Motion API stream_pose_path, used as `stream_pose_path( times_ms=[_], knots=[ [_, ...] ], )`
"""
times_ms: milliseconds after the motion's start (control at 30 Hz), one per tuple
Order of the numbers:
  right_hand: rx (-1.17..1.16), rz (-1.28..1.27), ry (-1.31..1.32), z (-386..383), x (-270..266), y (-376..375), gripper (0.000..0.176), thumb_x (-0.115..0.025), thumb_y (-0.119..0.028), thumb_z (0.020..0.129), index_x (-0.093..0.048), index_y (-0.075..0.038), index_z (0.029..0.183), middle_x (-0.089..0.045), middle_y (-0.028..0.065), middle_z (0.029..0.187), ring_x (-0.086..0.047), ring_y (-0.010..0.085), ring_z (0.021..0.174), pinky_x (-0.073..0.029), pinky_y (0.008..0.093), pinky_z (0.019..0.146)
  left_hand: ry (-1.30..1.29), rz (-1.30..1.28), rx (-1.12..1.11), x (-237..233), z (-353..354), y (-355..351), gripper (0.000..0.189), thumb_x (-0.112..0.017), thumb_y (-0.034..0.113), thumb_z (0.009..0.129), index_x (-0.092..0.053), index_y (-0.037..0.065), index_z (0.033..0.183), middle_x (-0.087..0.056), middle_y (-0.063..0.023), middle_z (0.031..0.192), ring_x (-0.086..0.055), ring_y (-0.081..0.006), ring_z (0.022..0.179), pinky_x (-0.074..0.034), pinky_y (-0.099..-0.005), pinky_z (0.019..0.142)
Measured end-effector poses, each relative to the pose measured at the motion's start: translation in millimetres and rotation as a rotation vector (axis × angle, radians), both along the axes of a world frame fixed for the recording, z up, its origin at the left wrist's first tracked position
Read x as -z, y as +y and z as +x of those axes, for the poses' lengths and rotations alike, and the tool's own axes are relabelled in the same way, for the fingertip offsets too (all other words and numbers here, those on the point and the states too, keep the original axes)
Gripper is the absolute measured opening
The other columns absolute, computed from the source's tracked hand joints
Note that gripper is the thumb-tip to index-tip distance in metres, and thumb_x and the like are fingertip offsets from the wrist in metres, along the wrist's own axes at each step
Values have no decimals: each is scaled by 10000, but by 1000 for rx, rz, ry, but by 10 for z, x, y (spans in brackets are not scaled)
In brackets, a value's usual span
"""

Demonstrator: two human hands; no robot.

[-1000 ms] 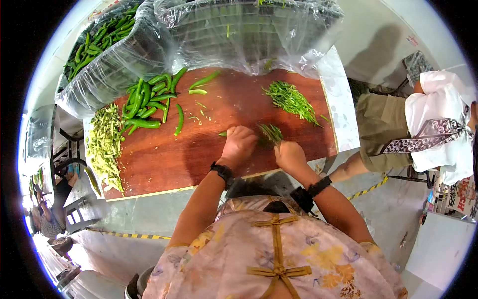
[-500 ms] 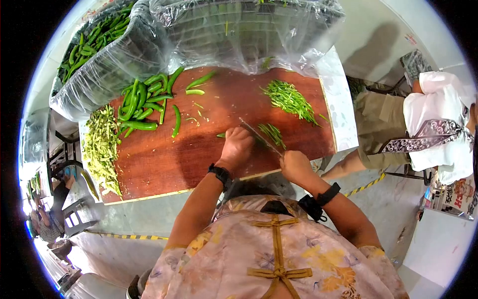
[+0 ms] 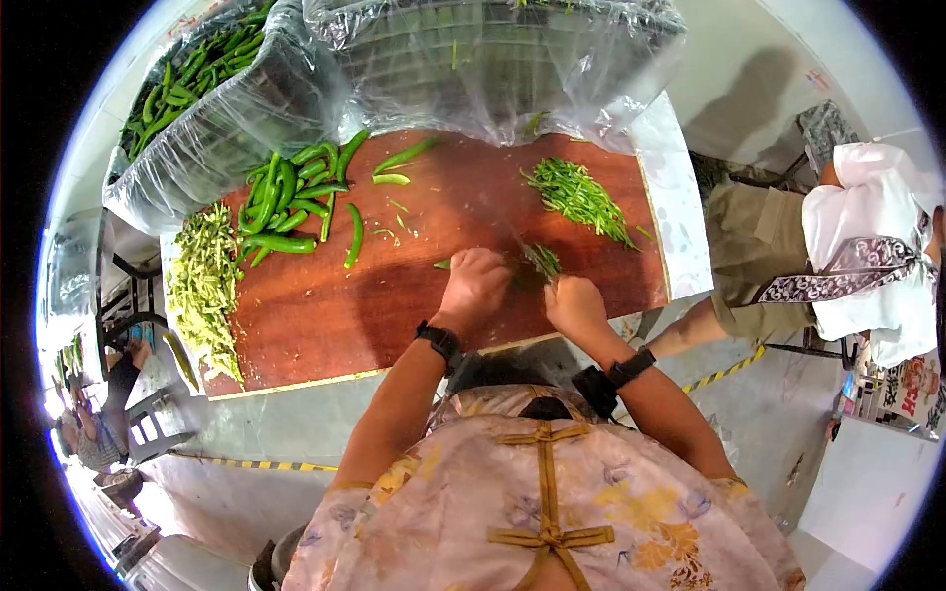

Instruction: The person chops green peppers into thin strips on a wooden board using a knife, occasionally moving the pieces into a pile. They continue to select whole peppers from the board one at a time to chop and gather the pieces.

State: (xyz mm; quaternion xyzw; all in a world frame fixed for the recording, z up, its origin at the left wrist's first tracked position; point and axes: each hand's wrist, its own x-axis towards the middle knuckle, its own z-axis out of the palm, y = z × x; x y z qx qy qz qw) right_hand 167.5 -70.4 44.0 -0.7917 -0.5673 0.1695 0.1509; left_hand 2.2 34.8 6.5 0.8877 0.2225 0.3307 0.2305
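Item: left-hand fingers [image 3: 477, 281], mine; curled and pressed together, pinning a green chilli [image 3: 442, 264], its end showing at nine o'clock. Fingertips hidden.
Item: right-hand fingers [image 3: 577, 307], mine; wrapped in a fist around a knife [image 3: 529, 252], handle hidden, blurred blade pointing to eleven. Gap to my left knuckles: cannot tell. Fault to expect: a nick, should the chilli roll or my knuckles creep towards the edge.
Item: cut strips [image 3: 547, 262], beside the blade; loose and probably slick, they could make it skid.

Outward, from my left hand:
Two o'clock: sliced pile [image 3: 579, 202] on the bench [image 3: 305, 330]; a sweeping wrist could scatter it.
Ten o'clock: whole chillies [image 3: 286, 202], heaped, liable to roll; beyond, a lined crate [image 3: 232, 128] of more.
Nine o'clock: pale shreds [image 3: 205, 295] by the edge; a nudge could spill some.
Twelve o'clock: plastic liner [image 3: 473, 94], its skirt prone to snagging.
Three o'clock: a person [image 3: 857, 246], near enough to jog my elbow mid-cut.
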Motion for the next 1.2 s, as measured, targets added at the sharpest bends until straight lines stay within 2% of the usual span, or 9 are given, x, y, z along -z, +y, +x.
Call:
stream_pose_path(
  times_ms=[100,200,267,533,800,833,900,1000,1200],
  knots=[
    [-40,-180,-17,-82,-366,-169,251,-557,-206,823,-615,16,722,-602,248,704,-593,432,689,-474,510,646,91,-19,-20,4,-11,-22,205,-685,48,642,-646,103,835,-599,-44,932,-539,-266,964,-380,-435,870],
    [-60,-205,30,-61,-344,-275,253,-559,-205,821,-612,19,715,-600,252,705,-589,441,692,-468,517,651,87,-10,-25,9,8,-2,198,-689,61,646,-651,102,835,-596,-46,922,-538,-266,945,-383,-437,862],
    [-62,-206,38,-43,-321,-292,253,-561,-204,819,-610,21,712,-598,256,701,-587,444,693,-467,519,655,-19,59,-17,-55,39,-4,69,-594,73,653,-566,99,710,-537,-59,820,-516,-279,861,-389,-416,779],
    [-85,-305,73,-64,-430,-122,272,-562,-192,816,-598,48,695,-585,272,694,-583,455,700,-462,526,663,22,67,-14,77,10,30,54,-577,86,651,-555,105,698,-527,-51,798,-515,-269,840,-384,-419,782],
    [-80,-165,26,-200,-209,183,265,-554,-179,820,-613,45,689,-592,266,704,-588,445,692,-473,520,650,-30,130,-30,27,28,8,56,-578,96,658,-561,114,708,-541,-47,805,-519,-259,844,-388,-408,777],
    [-76,-161,22,-176,-156,157,265,-554,-179,820,-613,45,689,-592,266,704,-588,445,692,-473,520,650,27,83,-21,51,11,10,116,-630,84,642,-591,105,749,-560,-47,852,-528,-262,888,-387,-415,809],
    [-15,56,70,-121,-112,148,271,-555,-192,822,-616,39,694,-596,261,709,-593,431,686,-476,523,643,82,50,-11,82,5,35,177,-681,71,625,-622,95,790,-579,-47,899,-538,-264,933,-386,-421,840],
    [-26,21,-18,-12,-175,74,273,-559,-205,817,-617,37,705,-597,256,702,-594,426,676,-479,517,641,0,40,4,73,4,16,196,-681,56,634,-636,99,820,-584,-42,917,-540,-268,942,-385,-427,843],
    [-65,-63,-22,-59,-229,-247,270,-560,-206,812,-601,27,684,-589,246,664,-587,430,647,-477,506,624,-21,163,-79,-98,37,-58,85,-591,91,682,-619,106,761,-581,-47,866,-531,-274,946,-388,-412,825]
  ],
)
